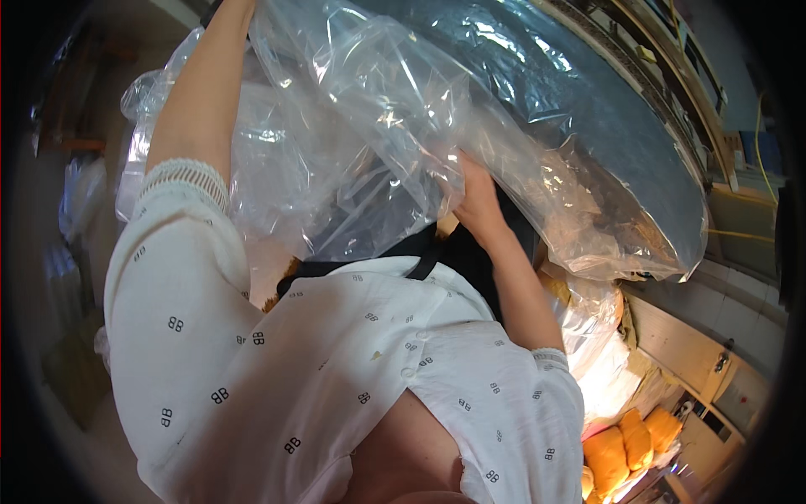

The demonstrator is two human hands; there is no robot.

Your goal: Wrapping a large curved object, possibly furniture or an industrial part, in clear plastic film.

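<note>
A large crumpled sheet of clear plastic film (361, 109) spreads across the upper middle in front of my body. My right hand (474, 197) is closed on a gathered fold of it, the fingertips partly hidden behind the film. My left forearm (197, 101) stretches up along the left side of the film and leaves at the top edge, so the left hand itself is out of sight. Beyond the film lies a broad, shiny blue-grey surface (588, 109), with part of the film lying over its near edge.
More bunched clear plastic (138, 160) hangs at the left. A wooden frame (672, 67) runs along the far right, with a yellow cord (760, 151) near it. Stuffed orange bundles (625, 445) and a pale cabinet (688, 344) stand at the lower right.
</note>
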